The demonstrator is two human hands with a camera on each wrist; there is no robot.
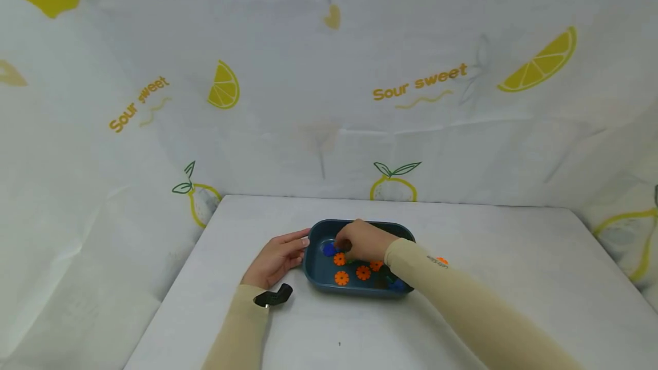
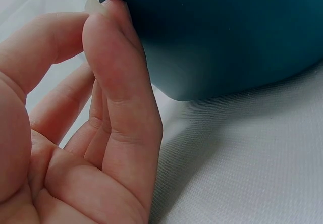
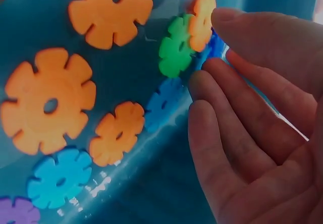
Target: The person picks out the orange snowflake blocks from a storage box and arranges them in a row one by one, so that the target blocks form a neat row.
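Observation:
A dark teal tray [image 1: 321, 285] holds flower-shaped notched plastic discs. My left hand [image 1: 275, 261] is at the tray's left end; in the left wrist view its thumb and a finger pinch the tray rim [image 2: 176, 77]. My right hand [image 1: 367, 241] reaches down into the tray from the right. Thumb and fingers are apart there, around a blue disc [image 1: 329, 249] and beside an orange disc [image 3: 202, 22]. A green disc [image 3: 176, 47] lies close by. Whether the right fingertips touch the blue disc is partly hidden.
More orange discs [image 1: 341, 278] lie in the tray's front half, with light blue [image 3: 60, 178] and purple [image 3: 17, 211] ones along its side. An orange disc [image 1: 442, 261] lies outside, right of the tray, partly behind the right sleeve. A lemon-print cloth [image 1: 329, 159] hangs behind the white table [image 1: 514, 256].

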